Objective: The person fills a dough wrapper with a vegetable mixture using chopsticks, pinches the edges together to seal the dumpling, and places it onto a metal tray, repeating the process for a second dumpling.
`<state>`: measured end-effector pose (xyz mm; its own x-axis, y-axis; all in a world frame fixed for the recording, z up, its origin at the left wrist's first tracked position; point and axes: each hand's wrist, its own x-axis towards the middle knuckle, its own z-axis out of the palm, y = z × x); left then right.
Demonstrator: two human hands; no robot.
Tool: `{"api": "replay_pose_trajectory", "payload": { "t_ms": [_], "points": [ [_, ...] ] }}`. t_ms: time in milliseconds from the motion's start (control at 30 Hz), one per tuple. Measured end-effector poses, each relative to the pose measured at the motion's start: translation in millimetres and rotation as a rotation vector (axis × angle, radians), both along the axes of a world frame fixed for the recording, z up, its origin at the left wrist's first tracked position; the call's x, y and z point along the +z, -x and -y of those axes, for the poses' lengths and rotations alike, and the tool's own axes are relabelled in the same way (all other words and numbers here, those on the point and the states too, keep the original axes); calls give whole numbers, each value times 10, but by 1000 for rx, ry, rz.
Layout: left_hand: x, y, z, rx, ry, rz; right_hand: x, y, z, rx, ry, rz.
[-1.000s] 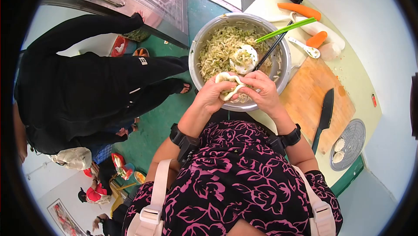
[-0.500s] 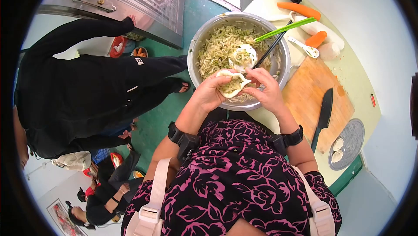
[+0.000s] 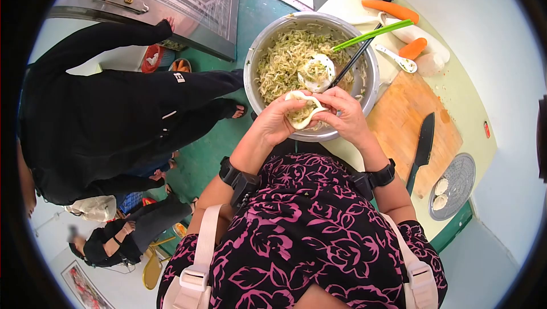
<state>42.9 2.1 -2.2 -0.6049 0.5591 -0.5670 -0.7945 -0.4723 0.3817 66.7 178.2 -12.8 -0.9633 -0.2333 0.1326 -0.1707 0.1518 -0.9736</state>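
Observation:
A dough wrapper [image 3: 296,120] with shredded filling inside is held over the near rim of a large metal bowl [image 3: 252,52]. My left hand [image 3: 274,121] cups it from the left, thumb over its edge. The fingers of my right hand [image 3: 344,114] pinch its right edge. Behind my hands, the bowl holds a shredded green and white filling [image 3: 285,58], and a white spoon or small dish [image 3: 317,73] lies in it. Green chopsticks [image 3: 373,34] and a black pair [image 3: 353,61] lean across the bowl's right side.
On the table [image 3: 476,95] are a cutting board [image 3: 399,109], a black knife [image 3: 423,146], carrots [image 3: 390,10], a white radish [image 3: 421,41], a white spoon [image 3: 397,58] and a steamer plate [image 3: 460,181] with two dumplings [image 3: 440,194]. A person in black [image 3: 102,127] stands at left; another [image 3: 111,240] is beyond.
My right fingers have shifted slightly along the wrapper's edge, which looks a little more drawn together. The farther person at lower left has changed posture, and a yellow chair shows there.

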Motion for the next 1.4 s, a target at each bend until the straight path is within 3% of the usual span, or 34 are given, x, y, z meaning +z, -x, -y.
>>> {"api": "replay_pose_trajectory", "payload": {
  "t_ms": [200, 433, 633, 1400],
  "points": [
    [-3, 1, -12, -54, 52, -78, 4, -2, 3, -21, -32, -48],
    [102, 37, 2, -95, -69, -46, 9, 1, -30, -41, -4, -14],
    [235, 19, -54, -159, 70, -238, 1, 1, -62, -63, 18, 1],
    [123, 100, -96, -96, 61, -90, 15, 9, -58, -73, -53, -95]
  ]
}}
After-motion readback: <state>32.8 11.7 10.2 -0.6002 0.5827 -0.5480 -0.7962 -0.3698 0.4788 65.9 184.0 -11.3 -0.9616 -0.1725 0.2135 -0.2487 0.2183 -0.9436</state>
